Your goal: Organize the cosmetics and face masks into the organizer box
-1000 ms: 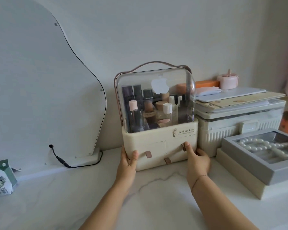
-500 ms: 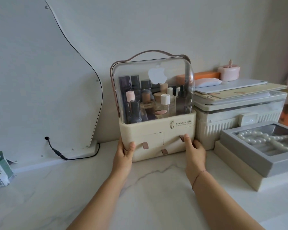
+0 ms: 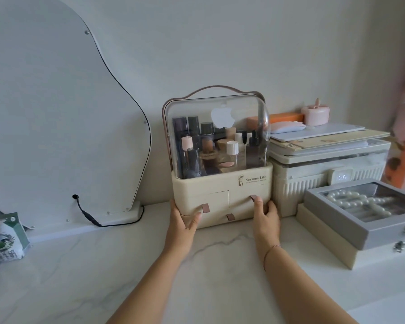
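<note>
A cream organizer box (image 3: pixel 220 183) with a clear domed lid and a brown handle stands on the marble counter against the wall. Several cosmetic bottles (image 3: pixel 218 148) stand upright under the shut lid. Its drawers with brown pull tabs are shut. My left hand (image 3: pixel 182 224) grips the box's lower left corner. My right hand (image 3: pixel 265 216) grips the lower right corner, fingers across the drawer front. A green and white packet (image 3: pixel 5 237) that may be a face mask lies at the far left edge.
A white curved mirror back (image 3: pixel 56 125) with a black cable (image 3: pixel 89 217) leans on the wall at left. Right of the box sit a ribbed white case (image 3: pixel 313 183) stacked with flat items and a grey jewelry box (image 3: pixel 365 213) holding pearls.
Both hands keep their grip on the box's lower corners. The box has shifted slightly toward the wall and the ribbed case; the view has also moved a little.
</note>
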